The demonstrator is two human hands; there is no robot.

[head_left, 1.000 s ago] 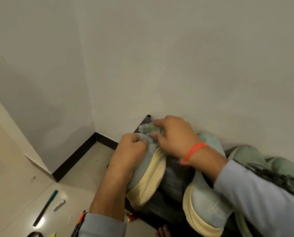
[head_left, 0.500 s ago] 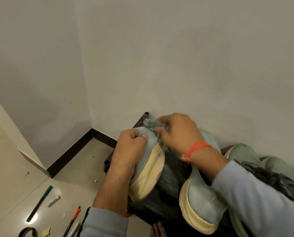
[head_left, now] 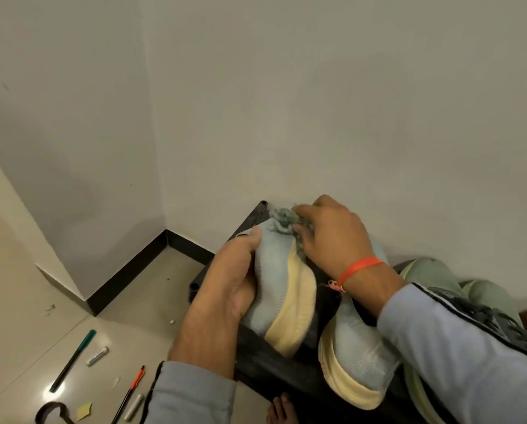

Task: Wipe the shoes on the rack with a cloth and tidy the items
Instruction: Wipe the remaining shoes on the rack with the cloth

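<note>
Nearest the camera, on the floor at lower left, lie a green pen (head_left: 72,361), an orange pen (head_left: 129,392), a white marker (head_left: 97,356) and a dark strap (head_left: 52,412); these loose items have yet to be tidied, so the second half of the task appears untouched.

Just beyond, on the dark top of the rack (head_left: 257,367), the wiping step is in hand. The left hand (head_left: 233,278) curls round the side of a pale blue shoe (head_left: 279,289) with a cream sole, thumb pressed over the upper, gripping it firmly and tipping it on its side so that the sole faces right. Its twin, the second blue shoe (head_left: 355,353), rests upright just beside it, partly under the right sleeve. Pale green shoes (head_left: 424,270) sit farther right, against the wall.

At the far end of the held shoe, near the rack's back corner, the right hand (head_left: 332,240), with an orange band (head_left: 358,267) at the wrist, bunches a grey-green cloth (head_left: 283,220) in curled fingers and presses it onto the shoe.

Judging from this, the next move calls for drawing the cloth along the upper and sole while the left hand steadies and turns the shoe, then setting it down straight and taking up its twin.
</note>
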